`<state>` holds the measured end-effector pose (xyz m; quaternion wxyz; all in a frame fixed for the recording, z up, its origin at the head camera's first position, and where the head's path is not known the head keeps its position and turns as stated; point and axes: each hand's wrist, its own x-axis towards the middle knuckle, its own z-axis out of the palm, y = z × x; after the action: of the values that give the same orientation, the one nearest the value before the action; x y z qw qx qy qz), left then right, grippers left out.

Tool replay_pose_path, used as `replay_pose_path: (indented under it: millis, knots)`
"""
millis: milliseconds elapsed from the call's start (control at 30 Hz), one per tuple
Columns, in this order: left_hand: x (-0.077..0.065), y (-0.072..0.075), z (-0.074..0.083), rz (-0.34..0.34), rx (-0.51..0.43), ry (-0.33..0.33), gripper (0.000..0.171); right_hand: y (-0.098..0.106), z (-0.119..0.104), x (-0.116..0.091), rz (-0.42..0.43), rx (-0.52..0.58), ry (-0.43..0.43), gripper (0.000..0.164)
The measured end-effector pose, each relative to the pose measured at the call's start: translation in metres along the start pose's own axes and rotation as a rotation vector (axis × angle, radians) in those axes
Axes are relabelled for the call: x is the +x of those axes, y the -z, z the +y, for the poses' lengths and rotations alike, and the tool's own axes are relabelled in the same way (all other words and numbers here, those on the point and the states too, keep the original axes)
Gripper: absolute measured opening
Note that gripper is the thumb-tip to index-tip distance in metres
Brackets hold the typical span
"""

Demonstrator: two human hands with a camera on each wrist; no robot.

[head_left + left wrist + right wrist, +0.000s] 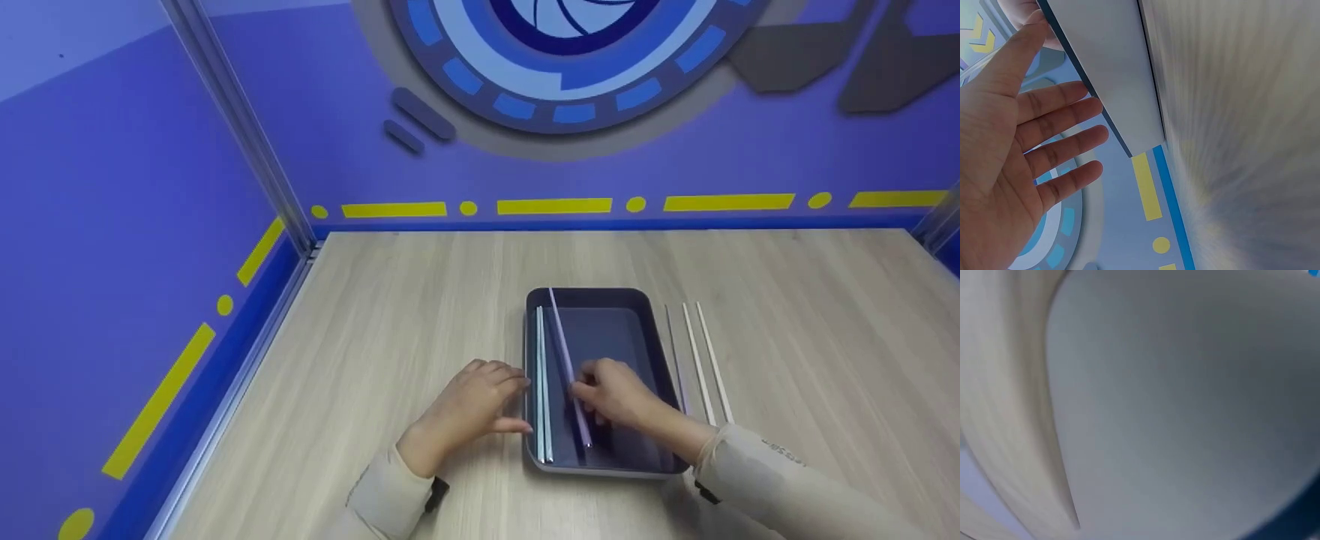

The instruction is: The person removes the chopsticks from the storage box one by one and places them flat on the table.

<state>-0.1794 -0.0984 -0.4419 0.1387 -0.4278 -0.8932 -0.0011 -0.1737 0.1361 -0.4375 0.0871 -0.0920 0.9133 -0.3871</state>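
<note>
And here's the purple chopstick (560,330), slanting over the dark tray (585,294) just left of the right hand (611,390), its far end reaching up to the far rim, its near end poking out past the fingers toward the person; whether either end touches the tray, I can't tell! Farther to that hand's left, a blue-green pair of chopsticks (539,375) lies side by side along the tray's left wall, inside. Swing over to the hand's right, and the tray's right wall stands between it and three more on the desk (397,315): a second purple stick (675,352) nearest the tray, then two white chopsticks (697,360), roughly in line, the right forearm and sleeve (780,472) cutting across in front of their near ends. Beyond both hands, past the desk's far edge, rises a blue-purple panel (285,105) with yellow dashes. Now the grip: thumb and fingers of the right hand pinch the purple stick toward its near half, knuckles curled above the tray floor. Across to the left, the left hand (476,397) is spread, fingers extended, thumb apart, fingertips up against the tray's left rim and holding nothing!
</note>
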Motion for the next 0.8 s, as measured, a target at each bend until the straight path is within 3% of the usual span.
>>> replay_pose_path:
  millis: [333,467,800]
  knots:
    - [-0.001,-0.001,-0.001,0.035,0.004,-0.017,0.064,0.017,0.004,-0.004,-0.013,0.036,-0.004,0.017]
    - [-0.001,-0.001,-0.001,0.042,0.005,-0.018,0.063,0.024,0.008,-0.006,-0.006,0.03,0.033,0.017]
    - [0.0,-0.001,0.0,-0.004,-0.014,-0.002,0.062,0.033,0.015,-0.01,0.003,0.061,0.044,0.019]
